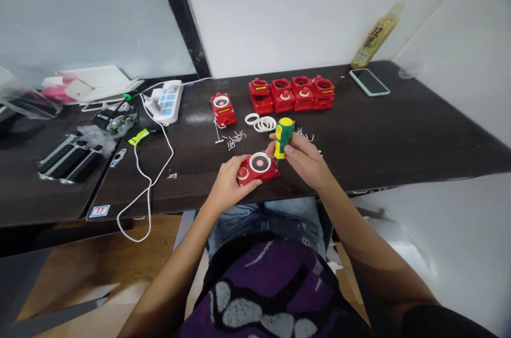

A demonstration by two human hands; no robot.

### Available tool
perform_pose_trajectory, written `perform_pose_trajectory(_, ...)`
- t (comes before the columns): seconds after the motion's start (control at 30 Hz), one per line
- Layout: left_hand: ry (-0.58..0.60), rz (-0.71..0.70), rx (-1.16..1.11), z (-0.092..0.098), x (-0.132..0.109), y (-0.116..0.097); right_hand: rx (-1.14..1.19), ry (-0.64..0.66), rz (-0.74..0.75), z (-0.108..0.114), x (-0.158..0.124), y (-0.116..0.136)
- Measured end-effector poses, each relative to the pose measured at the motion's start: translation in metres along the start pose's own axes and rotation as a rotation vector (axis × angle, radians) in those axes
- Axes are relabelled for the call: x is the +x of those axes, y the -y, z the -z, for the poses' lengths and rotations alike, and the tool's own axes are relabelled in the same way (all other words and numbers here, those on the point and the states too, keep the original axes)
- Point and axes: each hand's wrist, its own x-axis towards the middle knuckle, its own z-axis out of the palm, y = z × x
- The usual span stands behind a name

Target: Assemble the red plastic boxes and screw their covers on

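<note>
Left hand (pixel 228 184) grips a red plastic housing (pixel 257 169), fingers closed to steady it against the green-and-yellow screwdriver (pixel 284 137) clenched in the right hand (pixel 304 163). White rings (pixel 262 123) lie just beyond the fingers

Bright even light, soft shadows, edge distortion

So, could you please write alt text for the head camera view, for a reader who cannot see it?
The left hand grips a red plastic housing with a white ring on top, while the right hand holds a green-and-yellow screwdriver to it. More red plastic housings, white plastic rings and small metal screws lie on a dark tabletop.
</note>
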Motion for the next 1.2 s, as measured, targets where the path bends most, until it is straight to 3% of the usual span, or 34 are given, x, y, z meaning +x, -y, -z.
perform_pose_trajectory(0.23, 0.003, -0.003, -0.010, 0.001, 0.000, -0.001, -0.049, -0.114, -0.001, -0.003, 0.002, 0.003)
perform_pose_trajectory(0.43, -0.006, -0.008, -0.002, 0.000, 0.000, 0.001, -0.033, -0.036, 0.026, -0.001, 0.000, 0.005)
perform_pose_trajectory(0.67, 0.001, -0.010, -0.016, 0.001, 0.001, 0.001, -0.028, -0.154, 0.025, -0.006, 0.002, 0.000)
perform_pose_trajectory(0.93, -0.004, -0.011, -0.008, 0.000, 0.001, 0.002, -0.027, -0.076, 0.059, -0.002, -0.002, -0.004)
perform_pose_trajectory(1.2, 0.004, -0.007, -0.013, 0.001, 0.001, 0.001, -0.019, -0.161, 0.034, -0.005, 0.000, 0.004)
